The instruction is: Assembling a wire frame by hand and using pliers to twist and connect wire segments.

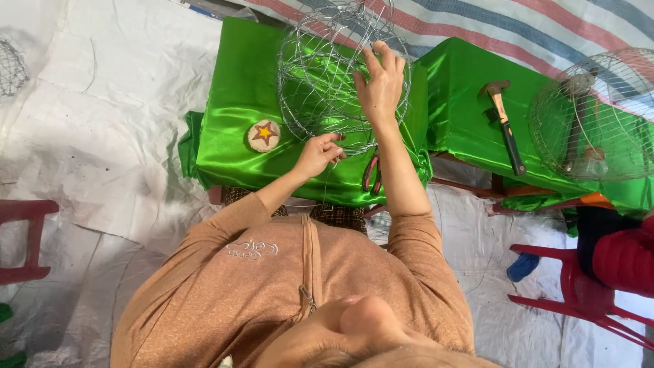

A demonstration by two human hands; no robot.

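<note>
A round wire mesh frame point(320, 82) rests on a table draped in shiny green cloth point(231, 102). My right hand point(380, 85) reaches up and grips the wires on the frame's right side. My left hand point(319, 153) is at the frame's lower edge, with its fingertips pinched on a thin wire there. Red-handled pliers point(371, 172) lie on the cloth just right of my left hand. A round wooden disc with a yellow star on red point(263, 135) sits on the cloth to the left of it.
A second green-covered table point(463, 102) to the right holds a hammer point(505, 126) and another wire dome point(594, 116). A person's red sleeve point(625, 260) and a red stool point(579, 296) are at right. A red chair point(27, 238) stands at left.
</note>
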